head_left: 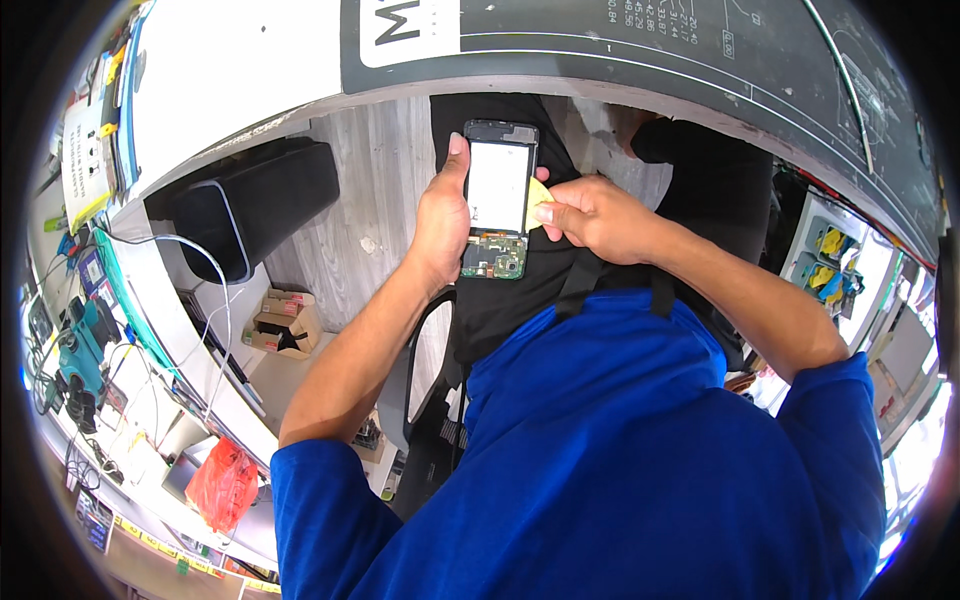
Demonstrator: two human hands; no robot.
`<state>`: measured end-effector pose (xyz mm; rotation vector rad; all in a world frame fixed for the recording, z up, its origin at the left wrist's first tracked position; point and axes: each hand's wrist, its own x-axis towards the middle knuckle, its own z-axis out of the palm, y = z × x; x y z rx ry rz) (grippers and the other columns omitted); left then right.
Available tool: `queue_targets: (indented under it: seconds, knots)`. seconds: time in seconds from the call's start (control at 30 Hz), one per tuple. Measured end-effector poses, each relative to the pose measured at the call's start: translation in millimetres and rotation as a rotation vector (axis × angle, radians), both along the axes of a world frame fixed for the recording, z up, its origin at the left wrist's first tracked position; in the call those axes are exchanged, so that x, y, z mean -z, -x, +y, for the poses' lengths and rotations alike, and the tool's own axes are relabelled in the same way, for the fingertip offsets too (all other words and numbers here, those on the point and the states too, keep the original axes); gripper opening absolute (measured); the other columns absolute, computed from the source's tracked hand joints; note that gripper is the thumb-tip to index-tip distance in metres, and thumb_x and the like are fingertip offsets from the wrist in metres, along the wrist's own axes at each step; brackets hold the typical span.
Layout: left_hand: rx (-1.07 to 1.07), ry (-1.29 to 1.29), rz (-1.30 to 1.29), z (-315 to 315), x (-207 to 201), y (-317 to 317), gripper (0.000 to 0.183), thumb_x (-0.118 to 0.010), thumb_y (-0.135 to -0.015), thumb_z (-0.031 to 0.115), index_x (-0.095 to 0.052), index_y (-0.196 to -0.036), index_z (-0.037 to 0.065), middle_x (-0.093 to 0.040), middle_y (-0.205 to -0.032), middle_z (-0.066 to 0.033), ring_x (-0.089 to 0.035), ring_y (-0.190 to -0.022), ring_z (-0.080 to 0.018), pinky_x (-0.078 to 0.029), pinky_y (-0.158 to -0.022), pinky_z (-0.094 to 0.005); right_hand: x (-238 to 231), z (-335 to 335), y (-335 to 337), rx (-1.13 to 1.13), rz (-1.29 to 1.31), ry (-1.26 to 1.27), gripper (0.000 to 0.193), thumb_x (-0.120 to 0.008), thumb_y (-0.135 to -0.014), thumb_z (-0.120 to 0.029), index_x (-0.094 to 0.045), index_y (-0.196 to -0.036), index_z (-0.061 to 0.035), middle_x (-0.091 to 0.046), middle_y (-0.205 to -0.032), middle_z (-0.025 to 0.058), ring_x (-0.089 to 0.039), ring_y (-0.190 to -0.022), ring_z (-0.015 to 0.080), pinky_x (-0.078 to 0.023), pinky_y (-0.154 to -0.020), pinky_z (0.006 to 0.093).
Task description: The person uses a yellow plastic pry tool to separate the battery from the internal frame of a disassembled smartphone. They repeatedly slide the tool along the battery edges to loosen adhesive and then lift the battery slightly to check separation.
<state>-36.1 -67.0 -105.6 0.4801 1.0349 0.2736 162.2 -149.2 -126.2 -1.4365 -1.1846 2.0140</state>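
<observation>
Has open floor [365,190] left of the left hand [440,215]; grips the phone [497,180] in it, over the lap [492,315], near the counter's [240,60] close edge; pinches a pick [539,198] at the phone's right edge with the right hand [605,222]. Meets a bin [275,200] leftward, a leg [715,210] rightward.

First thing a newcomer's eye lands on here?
The broad blue shirt fills the lower middle. Above it, the left hand holds an opened phone, green circuit board bared, while the right hand pinches a thin yellow piece at the phone's right edge. A red plastic bag stands out at lower left.
</observation>
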Motion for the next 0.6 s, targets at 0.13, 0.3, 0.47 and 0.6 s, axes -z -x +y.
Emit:
queue_targets:
  seconds: [0.13,0.3,0.47,0.6]
  knots:
    - [-0.02,0.023,-0.005,0.6,1.1,0.3,0.073,-0.023,-0.112,0.06,-0.059,-0.138,0.002,-0.072,-0.122,-0.0221,-0.075,-0.103,-0.0299,-0.062,-0.09,-0.0404,-3.6,3.3,1.0,0.003,0.005,0.044,0.039,-0.055,-0.108,-0.031,-0.064,-0.081,-0.0044,-0.05,-0.062,0.0044,-0.047,-0.06,0.0155,-0.037,-0.062,0.0357]
    - [-0.021,0.018,-0.009,1.2,3.4,2.6,0.073,-0.024,-0.111,0.06,-0.059,-0.138,0.002,-0.073,-0.121,-0.0218,-0.075,-0.102,-0.0297,-0.062,-0.089,-0.0403,-1.0,3.4,3.8,0.023,0.008,0.06,0.04,-0.056,-0.107,-0.033,-0.064,-0.081,-0.0045,-0.05,-0.062,0.0025,-0.046,-0.06,0.014,-0.037,-0.061,0.035]
    - [-0.009,-0.007,0.009,2.3,2.9,3.0,0.073,-0.024,-0.112,0.06,-0.06,-0.137,0.002,-0.073,-0.121,-0.0213,-0.075,-0.102,-0.0293,-0.062,-0.09,-0.0397,-1.8,7.4,4.9,0.013,-0.006,0.042,0.04,-0.056,-0.107,-0.034,-0.064,-0.081,-0.0039,-0.051,-0.063,0.0033,-0.046,-0.059,0.0142,-0.037,-0.06,0.035]
    - [0.002,-0.005,0.021,4.6,-1.5,3.5,0.072,-0.023,-0.112,0.059,-0.058,-0.139,0.002,-0.072,-0.123,-0.0202,-0.075,-0.104,-0.029,-0.061,-0.09,-0.0396,1.5,11.1,-3.4,-0.071,0.115,0.121,0.04,-0.052,-0.11,-0.036,-0.065,-0.09,-0.0033,-0.05,-0.067,0.0012,-0.044,-0.059,0.0122,-0.037,-0.059,0.033]
